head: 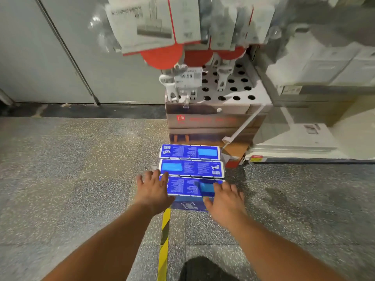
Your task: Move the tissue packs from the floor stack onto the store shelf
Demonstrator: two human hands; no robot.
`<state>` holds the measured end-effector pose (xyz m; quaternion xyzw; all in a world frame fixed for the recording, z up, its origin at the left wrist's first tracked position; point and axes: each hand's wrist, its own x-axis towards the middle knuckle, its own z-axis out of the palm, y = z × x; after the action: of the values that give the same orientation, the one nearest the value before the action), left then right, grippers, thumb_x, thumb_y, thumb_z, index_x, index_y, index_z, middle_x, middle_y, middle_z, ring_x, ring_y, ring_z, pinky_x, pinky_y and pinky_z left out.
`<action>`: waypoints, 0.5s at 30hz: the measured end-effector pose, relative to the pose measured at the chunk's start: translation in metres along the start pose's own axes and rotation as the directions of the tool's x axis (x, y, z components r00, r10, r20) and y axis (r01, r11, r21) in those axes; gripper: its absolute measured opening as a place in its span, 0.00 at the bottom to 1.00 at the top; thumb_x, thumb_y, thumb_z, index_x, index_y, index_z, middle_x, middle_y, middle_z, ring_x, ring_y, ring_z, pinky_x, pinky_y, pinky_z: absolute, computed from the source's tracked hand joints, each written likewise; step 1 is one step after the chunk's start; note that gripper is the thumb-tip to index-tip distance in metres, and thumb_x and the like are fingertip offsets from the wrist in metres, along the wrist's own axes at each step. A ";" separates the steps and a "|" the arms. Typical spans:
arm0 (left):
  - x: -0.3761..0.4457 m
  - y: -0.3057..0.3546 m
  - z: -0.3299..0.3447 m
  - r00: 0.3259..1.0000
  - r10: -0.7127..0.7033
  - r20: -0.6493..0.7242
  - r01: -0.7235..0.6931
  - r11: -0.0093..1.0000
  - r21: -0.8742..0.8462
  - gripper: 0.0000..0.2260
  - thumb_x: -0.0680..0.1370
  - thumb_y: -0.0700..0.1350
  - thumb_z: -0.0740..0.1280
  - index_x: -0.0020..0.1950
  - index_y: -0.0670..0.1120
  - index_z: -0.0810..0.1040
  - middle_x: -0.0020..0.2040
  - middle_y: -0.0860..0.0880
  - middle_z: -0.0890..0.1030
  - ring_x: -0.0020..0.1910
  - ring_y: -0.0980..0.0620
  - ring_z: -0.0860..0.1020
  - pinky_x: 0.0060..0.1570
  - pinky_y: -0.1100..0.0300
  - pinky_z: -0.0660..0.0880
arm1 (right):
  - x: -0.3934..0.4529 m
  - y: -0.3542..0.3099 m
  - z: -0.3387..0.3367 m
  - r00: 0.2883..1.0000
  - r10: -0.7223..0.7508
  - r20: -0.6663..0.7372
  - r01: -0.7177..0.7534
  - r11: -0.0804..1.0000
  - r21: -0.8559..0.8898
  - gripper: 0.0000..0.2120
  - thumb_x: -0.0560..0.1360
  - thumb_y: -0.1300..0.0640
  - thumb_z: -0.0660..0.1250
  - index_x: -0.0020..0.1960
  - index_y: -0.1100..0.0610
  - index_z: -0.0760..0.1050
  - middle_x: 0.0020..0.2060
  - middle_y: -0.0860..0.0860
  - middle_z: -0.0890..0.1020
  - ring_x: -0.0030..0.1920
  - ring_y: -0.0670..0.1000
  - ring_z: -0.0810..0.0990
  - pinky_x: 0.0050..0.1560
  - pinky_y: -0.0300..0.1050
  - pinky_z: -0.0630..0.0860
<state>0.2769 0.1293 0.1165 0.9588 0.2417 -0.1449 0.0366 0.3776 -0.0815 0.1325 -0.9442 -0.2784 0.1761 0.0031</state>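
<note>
Three blue tissue packs lie side by side on top of the floor stack: the far pack, the middle pack and the near pack. My left hand lies over the near pack's left end with its fingers spread and fairly straight. My right hand lies over that pack's right end, fingers spread, thumb at the front edge. Neither hand visibly curls round the pack. A lower layer of packs shows under the near edge. The store shelf stands to the right.
A cardboard display box with mops in a holed top stands right behind the stack. Hanging mop packages fill the space above. A grey wall panel lies to the left. A yellow-black floor tape runs towards me.
</note>
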 end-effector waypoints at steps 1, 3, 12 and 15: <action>0.018 0.001 0.026 1.000 -0.004 0.018 0.004 1.000 0.010 0.41 0.74 0.70 0.59 0.80 0.50 0.53 0.76 0.45 0.61 0.75 0.40 0.58 0.73 0.37 0.55 | 0.018 0.002 0.026 1.000 0.003 0.015 -0.004 1.000 0.005 0.32 0.80 0.35 0.55 0.76 0.53 0.63 0.69 0.52 0.70 0.69 0.56 0.66 0.67 0.57 0.65; 0.047 0.007 0.079 0.998 0.005 0.065 -0.007 1.000 0.027 0.44 0.74 0.71 0.59 0.82 0.49 0.49 0.79 0.45 0.57 0.77 0.39 0.54 0.74 0.36 0.53 | 0.051 0.007 0.078 0.999 -0.006 0.047 0.005 1.000 0.006 0.34 0.80 0.34 0.56 0.78 0.53 0.60 0.72 0.53 0.68 0.71 0.58 0.64 0.68 0.59 0.63; 0.137 0.016 0.253 0.998 0.004 0.069 -0.002 1.000 -0.027 0.54 0.68 0.74 0.66 0.82 0.47 0.48 0.82 0.51 0.35 0.80 0.43 0.37 0.76 0.38 0.45 | 0.163 0.031 0.250 0.997 -0.060 0.039 0.059 0.998 0.036 0.45 0.75 0.31 0.63 0.81 0.55 0.52 0.82 0.53 0.45 0.81 0.57 0.40 0.77 0.66 0.46; 0.137 0.016 0.253 0.996 0.050 0.069 -0.051 0.999 0.007 0.56 0.66 0.76 0.67 0.80 0.44 0.49 0.81 0.47 0.33 0.79 0.43 0.32 0.76 0.37 0.39 | 0.159 0.033 0.253 0.994 -0.110 -0.005 0.110 0.994 0.012 0.41 0.73 0.32 0.68 0.76 0.54 0.60 0.82 0.55 0.43 0.81 0.58 0.37 0.77 0.66 0.41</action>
<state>0.3341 0.1422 -0.1658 0.9592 0.2152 -0.1780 0.0442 0.4351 -0.0487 -0.1612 -0.9277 -0.3290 0.1752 0.0190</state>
